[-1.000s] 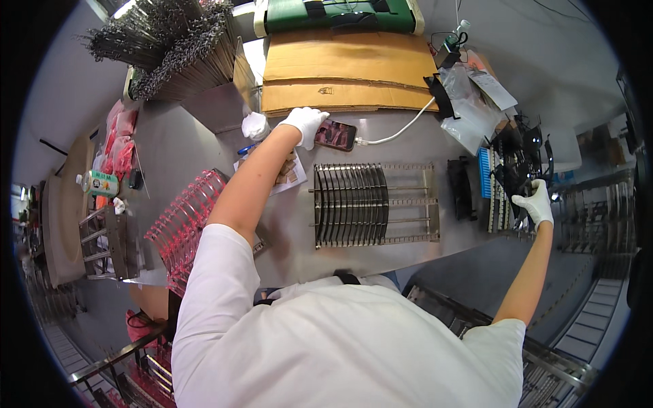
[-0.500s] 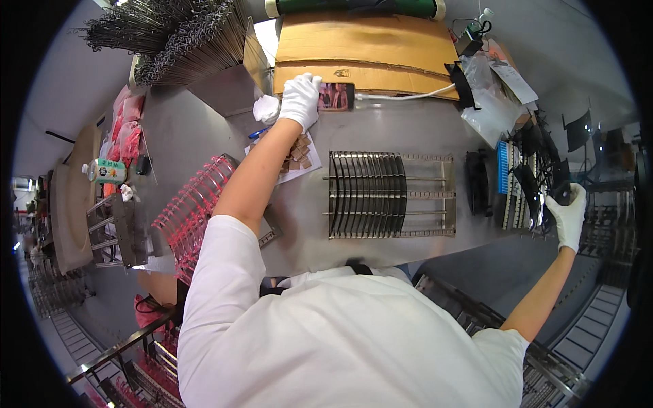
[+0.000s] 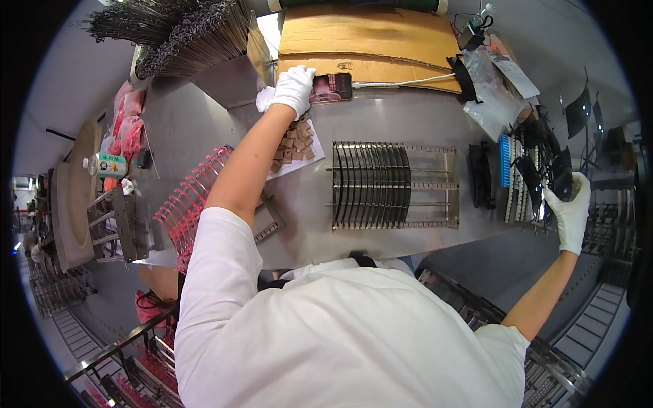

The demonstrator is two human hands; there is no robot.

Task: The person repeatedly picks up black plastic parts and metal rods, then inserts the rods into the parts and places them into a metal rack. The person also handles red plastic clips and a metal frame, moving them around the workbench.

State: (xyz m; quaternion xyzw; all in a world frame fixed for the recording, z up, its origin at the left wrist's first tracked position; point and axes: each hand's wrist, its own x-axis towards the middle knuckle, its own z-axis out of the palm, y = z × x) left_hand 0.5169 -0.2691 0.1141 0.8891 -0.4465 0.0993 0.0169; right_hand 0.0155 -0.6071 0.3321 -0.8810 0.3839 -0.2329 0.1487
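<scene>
My left hand (image 3: pixel 294 88), in a white glove, has its fingers closed at the left end of a phone (image 3: pixel 332 88). The phone's screen is lit, and a white cable (image 3: pixel 401 83) runs from its right end. Far to the right, my white-gloved right hand (image 3: pixel 573 212) grips a glossy black curved plate (image 3: pixel 562 173) between thumb and fingers. That plate is among several others beside a rack. Between my hands, a metal rack (image 3: pixel 435 185) lies on the table, its left part filled with a row of black curved strips (image 3: pixel 371 185).
Small brown squares (image 3: pixel 294 144) lie on white paper by my left forearm. A rack with pink clips (image 3: pixel 194 204) stands at the left, near a bottle (image 3: pixel 107 165). Metal hooks (image 3: pixel 183 41) fill a box at the back left. Cardboard (image 3: pixel 367 41) and plastic bags (image 3: pixel 484 102) lie behind.
My right hand has closed round a black plate, which has tilted upright. The phone and my left hand have shifted slightly up and left in view, and the screen picture differs.
</scene>
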